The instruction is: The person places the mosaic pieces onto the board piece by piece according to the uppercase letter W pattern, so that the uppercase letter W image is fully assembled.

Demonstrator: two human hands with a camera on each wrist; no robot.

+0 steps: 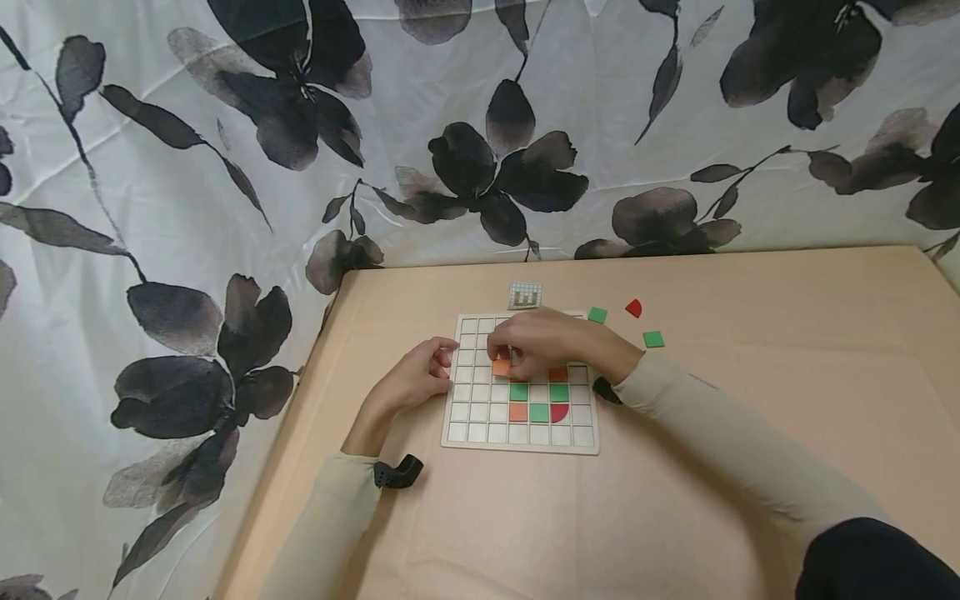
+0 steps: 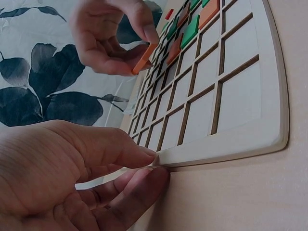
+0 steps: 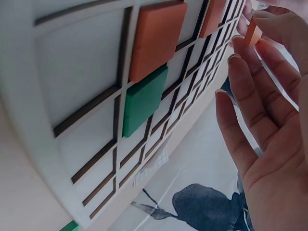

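Over the white grid board [image 1: 480,433], my right hand [image 1: 551,340] pinches an orange square tile [image 2: 144,58] between thumb and fingers, the tile tilted on its edge. My left hand [image 1: 408,379] holds the board's left edge, thumb on the rim and fingers curled at its underside in the left wrist view. Tiles sit in the board's cells: an orange one [image 1: 518,412], several green ones such as a green tile [image 1: 538,412], a red tile with a rounded corner [image 1: 558,412] and a darker orange tile [image 1: 558,374]. My right hand and forearm hide the board's upper middle.
A small printed pattern card [image 1: 525,295] lies behind the board. Loose on the table [image 1: 712,467] to the right are a green tile [image 1: 653,339], another green tile [image 1: 597,315] and a red rounded piece [image 1: 633,308]. A floral curtain [image 1: 420,100] hangs behind the table.
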